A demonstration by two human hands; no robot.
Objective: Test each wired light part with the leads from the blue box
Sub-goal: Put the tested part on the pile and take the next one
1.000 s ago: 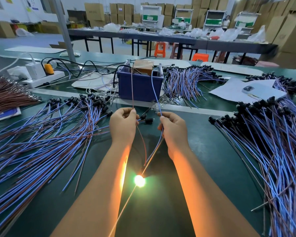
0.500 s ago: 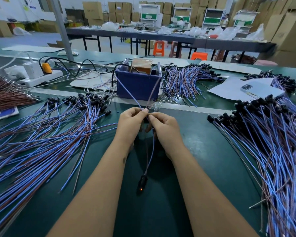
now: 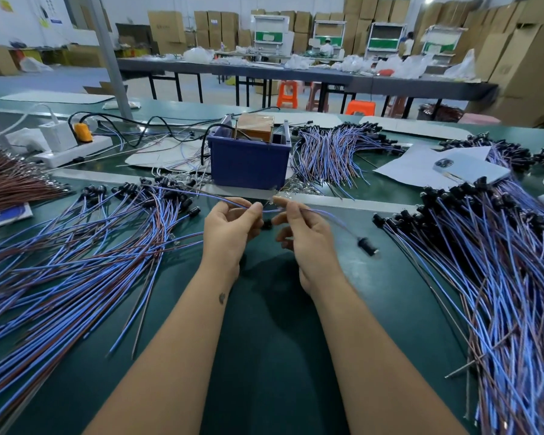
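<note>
**Both hands pinch wires in front of the blue box**

The left hand (image 3: 230,227) and right hand (image 3: 308,237) sit close together above the middle of the green surface (image 3: 264,356), just in front of the blue box (image 3: 248,161). The left fingers (image 3: 252,210) pinch a blue wire (image 3: 201,194) that runs off to the left. The right fingers (image 3: 285,205) pinch the wire of a light part (image 3: 367,246), whose black head lies unlit on the surface to the right of that hand. A small black piece (image 3: 267,224) shows between the two hands. A pile of wired parts (image 3: 76,262) covers the left side of the surface, and another pile (image 3: 500,262) covers the right edge.
</note>
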